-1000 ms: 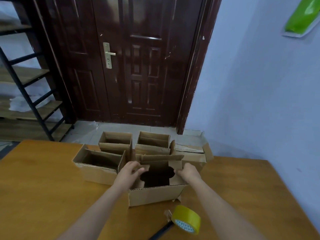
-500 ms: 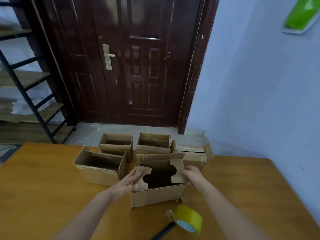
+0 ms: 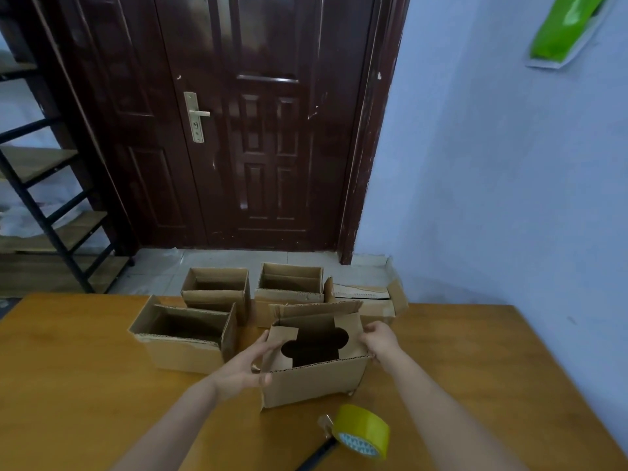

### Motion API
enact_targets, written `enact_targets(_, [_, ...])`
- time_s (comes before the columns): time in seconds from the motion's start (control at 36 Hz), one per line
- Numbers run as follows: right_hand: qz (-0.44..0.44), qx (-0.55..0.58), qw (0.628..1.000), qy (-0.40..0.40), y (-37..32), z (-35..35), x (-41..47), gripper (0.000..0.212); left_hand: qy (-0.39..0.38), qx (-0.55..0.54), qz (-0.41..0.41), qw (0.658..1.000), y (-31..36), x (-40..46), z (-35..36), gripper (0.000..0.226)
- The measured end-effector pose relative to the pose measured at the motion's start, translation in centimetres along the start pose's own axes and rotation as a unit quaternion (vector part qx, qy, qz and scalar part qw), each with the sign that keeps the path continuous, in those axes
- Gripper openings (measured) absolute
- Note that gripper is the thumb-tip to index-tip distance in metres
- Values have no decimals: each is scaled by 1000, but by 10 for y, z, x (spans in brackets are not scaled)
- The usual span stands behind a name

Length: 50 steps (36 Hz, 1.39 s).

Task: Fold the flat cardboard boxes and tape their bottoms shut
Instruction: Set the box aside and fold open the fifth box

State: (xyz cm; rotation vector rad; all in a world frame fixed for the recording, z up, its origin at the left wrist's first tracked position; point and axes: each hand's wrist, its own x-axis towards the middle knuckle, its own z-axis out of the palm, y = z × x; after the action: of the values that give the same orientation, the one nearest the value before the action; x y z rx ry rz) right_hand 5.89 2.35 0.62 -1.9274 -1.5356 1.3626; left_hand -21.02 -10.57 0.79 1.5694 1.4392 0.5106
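Behind the near box (image 3: 314,380), the lower walls of the two far boxes (image 3: 289,294) were hidden. A black handle (image 3: 314,457) by the tape roll (image 3: 363,431), in front of the near box, was cut off by the bottom edge. The print on the roll's core was too small to read.

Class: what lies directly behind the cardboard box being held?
Behind the held cardboard box stand two open brown cardboard boxes. Their lower fronts and the table between are covered.
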Motion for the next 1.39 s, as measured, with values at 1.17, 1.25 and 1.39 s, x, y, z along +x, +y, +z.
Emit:
enact_targets(1.17, [-335,-353,870,80,10,10,-31,40,193,371,-2,909,22,32,21,61])
enact_targets(1.25, [-344,-373,859,65,21,12,-33,47,178,374,-6,910,15,30,26,72])
enact_targets(1.39, [-335,-377,862,51,26,14,-35,55,142,391,-15,909,9,25,31,109])
